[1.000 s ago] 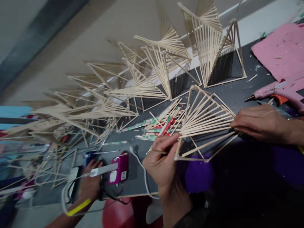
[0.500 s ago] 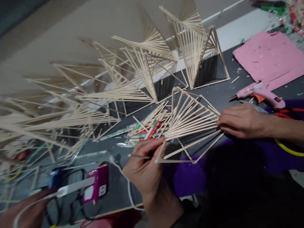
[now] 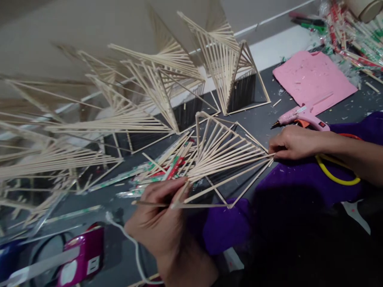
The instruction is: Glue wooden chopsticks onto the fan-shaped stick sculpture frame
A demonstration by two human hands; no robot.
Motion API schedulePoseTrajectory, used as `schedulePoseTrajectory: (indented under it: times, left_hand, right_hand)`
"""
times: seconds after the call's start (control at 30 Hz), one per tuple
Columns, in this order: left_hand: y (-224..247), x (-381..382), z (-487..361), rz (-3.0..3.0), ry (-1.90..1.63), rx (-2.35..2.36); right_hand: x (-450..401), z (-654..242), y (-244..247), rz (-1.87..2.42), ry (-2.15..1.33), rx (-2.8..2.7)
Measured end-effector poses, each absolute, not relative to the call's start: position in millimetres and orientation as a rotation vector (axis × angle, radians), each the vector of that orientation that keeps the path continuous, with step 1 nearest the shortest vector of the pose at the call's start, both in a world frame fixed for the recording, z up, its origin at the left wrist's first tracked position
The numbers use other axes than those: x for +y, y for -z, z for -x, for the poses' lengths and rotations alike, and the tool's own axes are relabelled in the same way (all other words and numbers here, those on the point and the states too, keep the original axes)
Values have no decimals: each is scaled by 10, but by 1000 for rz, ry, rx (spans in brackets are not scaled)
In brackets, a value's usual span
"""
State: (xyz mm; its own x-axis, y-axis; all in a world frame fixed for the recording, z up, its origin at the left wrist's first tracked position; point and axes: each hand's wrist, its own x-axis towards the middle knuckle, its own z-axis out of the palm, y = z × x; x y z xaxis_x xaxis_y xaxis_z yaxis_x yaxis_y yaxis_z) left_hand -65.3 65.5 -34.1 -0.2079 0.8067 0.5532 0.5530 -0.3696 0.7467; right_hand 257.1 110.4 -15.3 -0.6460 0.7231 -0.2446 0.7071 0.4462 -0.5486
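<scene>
A fan-shaped frame of thin wooden sticks (image 3: 230,159) is held between both hands above the grey table. My left hand (image 3: 167,215) pinches its lower left corner, and a loose-ended stick juts out past the fingers to the left. On the opposite side, my right hand (image 3: 295,142) has its fingertips closed at the frame's right corner, where the stick ends meet. Just beyond that hand lies a pink glue gun (image 3: 302,117). A heap of sticks, some in red and green wrappers (image 3: 176,165), lies behind the frame.
Several finished-looking stick structures (image 3: 221,59) stand along the wall. A pink sheet (image 3: 314,81) lies at the back right near wrapped sticks (image 3: 344,32). Purple cloth (image 3: 305,179), yellow-handled scissors (image 3: 335,175), a magenta device (image 3: 82,255) and a white cable (image 3: 136,243) are close by.
The view has shifted, so most things appear further left. The co-worker's hand at the lower left has left the picture. Both my hands still hold the frame.
</scene>
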Motion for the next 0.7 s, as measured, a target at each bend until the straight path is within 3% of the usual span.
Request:
schedulePoseTrajectory:
  times: [0.27,0.7]
  left_hand:
    - [348,676,643,-1835,-1614,1668]
    - [399,691,656,-1847,-1681,1570]
  right_hand:
    - [1120,-2579,217,1178,-1050,-2573]
    - [1070,-2493,311,1338,-1048,-2351]
